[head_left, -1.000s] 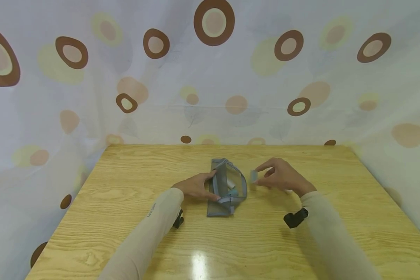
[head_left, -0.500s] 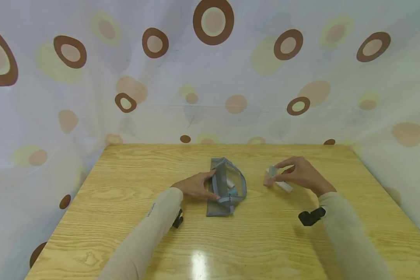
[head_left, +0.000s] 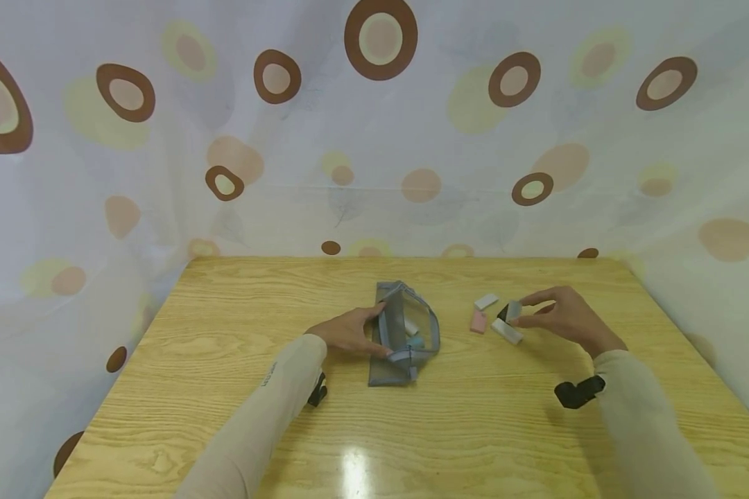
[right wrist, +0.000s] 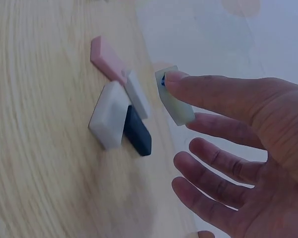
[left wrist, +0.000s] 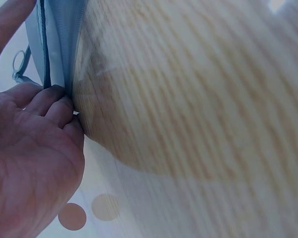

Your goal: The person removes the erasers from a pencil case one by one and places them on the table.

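My left hand [head_left: 349, 330] grips the edge of a grey mesh zip pouch [head_left: 387, 375] and keeps its mouth spread, thumb at the near end and fingers at the far end. A white piece [head_left: 410, 326] and a blue piece [head_left: 415, 342] show inside the pouch. My right hand [head_left: 564, 317] pinches a pale green eraser [right wrist: 180, 108] with a small blue mark between thumb and index finger. It hovers beside a pink eraser [right wrist: 107, 60], a larger white eraser [right wrist: 109, 116], a smaller white one [right wrist: 137, 94] and a black one [right wrist: 138, 133], grouped on the table.
The wooden table [head_left: 225, 430] runs back to a white curtain [head_left: 374, 138] with brown and peach circles, which also hangs along both sides. A black strap mount [head_left: 579, 392] sits at the right wrist.
My right hand has moved rightward, away from the pouch, with the pale green eraser, uncovering the erasers on the table. The left hand and pouch have stayed put.
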The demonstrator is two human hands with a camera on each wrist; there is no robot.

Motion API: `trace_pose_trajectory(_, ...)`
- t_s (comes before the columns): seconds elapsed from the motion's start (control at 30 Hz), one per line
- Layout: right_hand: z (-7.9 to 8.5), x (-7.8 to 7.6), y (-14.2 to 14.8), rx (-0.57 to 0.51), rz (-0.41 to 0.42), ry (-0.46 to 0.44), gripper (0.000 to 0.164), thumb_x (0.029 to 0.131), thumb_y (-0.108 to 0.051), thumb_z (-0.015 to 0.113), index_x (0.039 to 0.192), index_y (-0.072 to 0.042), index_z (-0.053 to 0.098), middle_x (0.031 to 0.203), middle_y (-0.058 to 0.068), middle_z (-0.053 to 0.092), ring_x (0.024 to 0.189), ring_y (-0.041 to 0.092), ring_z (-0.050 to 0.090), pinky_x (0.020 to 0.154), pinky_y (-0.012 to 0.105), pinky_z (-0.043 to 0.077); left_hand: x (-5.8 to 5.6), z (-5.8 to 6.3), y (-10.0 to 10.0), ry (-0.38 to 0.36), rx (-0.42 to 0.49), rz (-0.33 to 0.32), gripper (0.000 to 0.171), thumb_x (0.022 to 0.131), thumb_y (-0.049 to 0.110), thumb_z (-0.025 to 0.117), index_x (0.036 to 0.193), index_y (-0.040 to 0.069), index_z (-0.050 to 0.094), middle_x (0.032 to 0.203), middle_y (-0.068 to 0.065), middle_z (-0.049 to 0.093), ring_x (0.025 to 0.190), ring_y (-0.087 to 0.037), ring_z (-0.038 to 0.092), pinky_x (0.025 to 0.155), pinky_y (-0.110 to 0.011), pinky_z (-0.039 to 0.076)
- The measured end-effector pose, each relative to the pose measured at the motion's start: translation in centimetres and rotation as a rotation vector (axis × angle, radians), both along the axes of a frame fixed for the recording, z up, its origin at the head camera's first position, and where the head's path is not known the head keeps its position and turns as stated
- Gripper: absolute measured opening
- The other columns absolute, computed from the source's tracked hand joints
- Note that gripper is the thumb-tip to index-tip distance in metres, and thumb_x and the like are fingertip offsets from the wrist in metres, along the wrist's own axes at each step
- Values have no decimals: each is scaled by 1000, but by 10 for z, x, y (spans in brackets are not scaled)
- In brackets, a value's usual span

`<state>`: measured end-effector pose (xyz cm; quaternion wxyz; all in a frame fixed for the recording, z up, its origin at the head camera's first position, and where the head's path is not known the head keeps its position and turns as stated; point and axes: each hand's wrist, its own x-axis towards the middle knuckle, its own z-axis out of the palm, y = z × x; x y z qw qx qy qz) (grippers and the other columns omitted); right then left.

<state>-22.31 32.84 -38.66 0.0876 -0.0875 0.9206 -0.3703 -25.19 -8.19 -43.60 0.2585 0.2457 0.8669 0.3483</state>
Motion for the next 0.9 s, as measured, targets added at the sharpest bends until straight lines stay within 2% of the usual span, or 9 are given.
trace_pose_trajectory(0.3,-8,2,14,54,-19,-13,58,92,-31,77,130,10,63,136,38,52,107,49,64,83,54,57,2,2,-1,7,5,-9,105,88,37,80,163,9,12,168,-14,16,154,-29,17,122,-46,24)
trace_pose_trajectory(0.57,-14,5,22,81,-48,-48,62,92,-34,76,132,11,60,138,37,52,112,50,61,88,58,54,2,3,0,1,5,-10,105,88,37,80,164,10,12,168,-13,16,154,-29,16,122,-46,23)
trace_pose_trajectory(0.9,-19,7,27,100,-68,-80,66,91,-33,78,133,14,58,140,40,47,115,51,57,87,55,55,2,2,-1,6,15,-13,106,88,36,80,163,9,11,167,-14,16,154,-30,17,122,-46,24)
